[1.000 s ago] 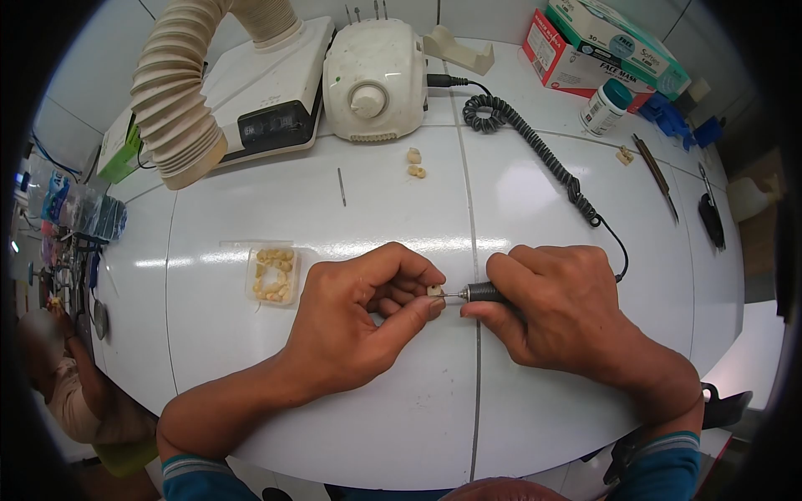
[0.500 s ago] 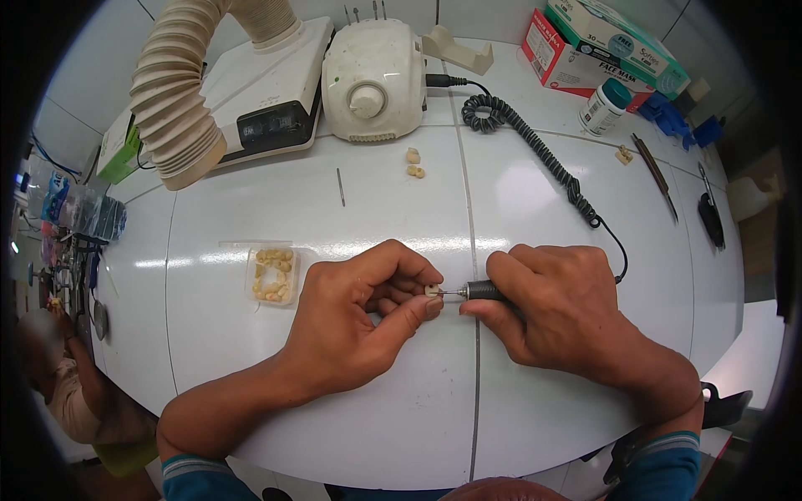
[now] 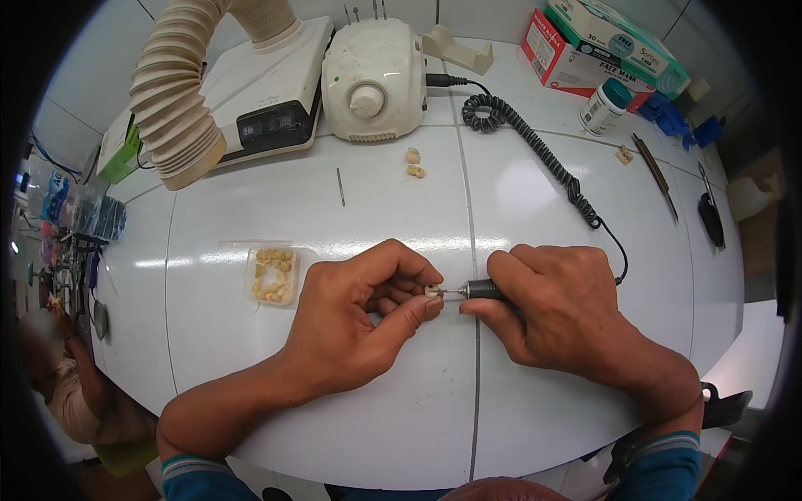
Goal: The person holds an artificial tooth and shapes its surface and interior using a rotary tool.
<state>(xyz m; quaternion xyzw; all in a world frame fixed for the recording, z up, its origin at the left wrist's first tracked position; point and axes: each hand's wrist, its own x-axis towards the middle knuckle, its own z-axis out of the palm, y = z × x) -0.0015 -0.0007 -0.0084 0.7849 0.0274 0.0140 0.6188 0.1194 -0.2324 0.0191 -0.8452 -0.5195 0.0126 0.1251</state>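
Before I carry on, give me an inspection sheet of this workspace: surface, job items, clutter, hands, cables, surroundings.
Surface: white tabletop with dark seams; a few small specks near the front.
Job's things: small pale piece at the thin bit of a handpiece; contact too small to confirm.
Clutter: loose thin rod, clear container of pale bits, bottle, brown tool.
Hands: left hand pinches the piece; right hand grips the handpiece.
Cables: coiled black cable runs from the control unit towards the right hand.
Surroundings: ribbed hose at back left; another person at the left edge.
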